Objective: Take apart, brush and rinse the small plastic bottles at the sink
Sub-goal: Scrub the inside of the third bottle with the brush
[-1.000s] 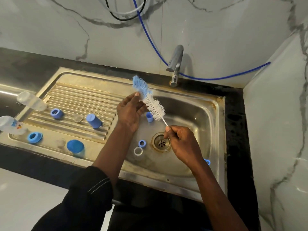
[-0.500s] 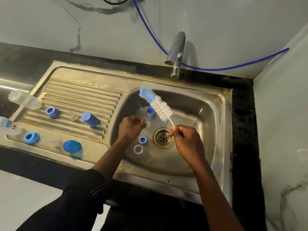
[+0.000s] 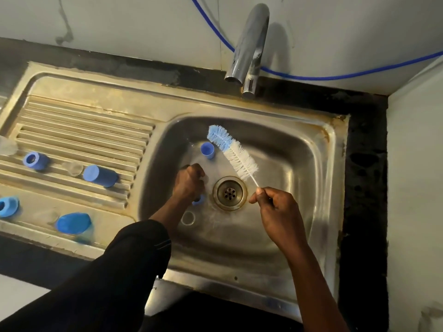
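A steel sink set in a dark counter, with a ribbed drainboard on its left side and a tap above the basin. On the drainboard lie blue bottle parts: a cap, a cylinder on its side and a ring. The right hand pinches the thin handle of a bottle brush, bristles angled up over the basin. The left hand is curled low in the basin beside the drain (whether its grip holds anything cannot be told). A clear ring lies near that wrist; a small blue cup stands behind.
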